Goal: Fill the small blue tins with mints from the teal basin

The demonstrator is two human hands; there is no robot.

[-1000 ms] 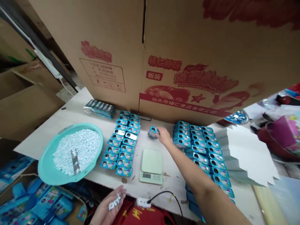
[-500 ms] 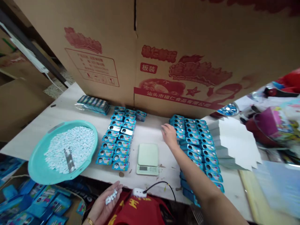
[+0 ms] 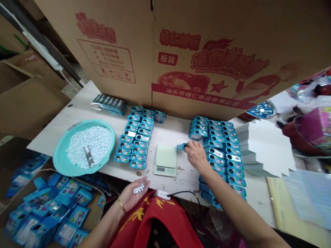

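The blue box [image 3: 181, 147] is in the right hand [image 3: 197, 155], its fingers pinched on the right end so that the other end points left, toward the scale [image 3: 166, 156]; it is just beside the scale's right edge, and whether they touch I cannot tell. The left hand [image 3: 131, 196] lies palm up at the table's near edge, fingers loosely spread, cupping a few white pieces [image 3: 139, 188], to the left of the box and nearer than it. Left of the scale stand two rows of boxes [image 3: 139, 146], with a lone box [image 3: 159, 116] at their far right end. Right of the right hand are the stacks [image 3: 224, 151]. Farther left sits the basin [image 3: 59, 151], full of more pieces, a scoop [image 3: 88, 156] lying in them. A carton [image 3: 186, 20] walls the far side
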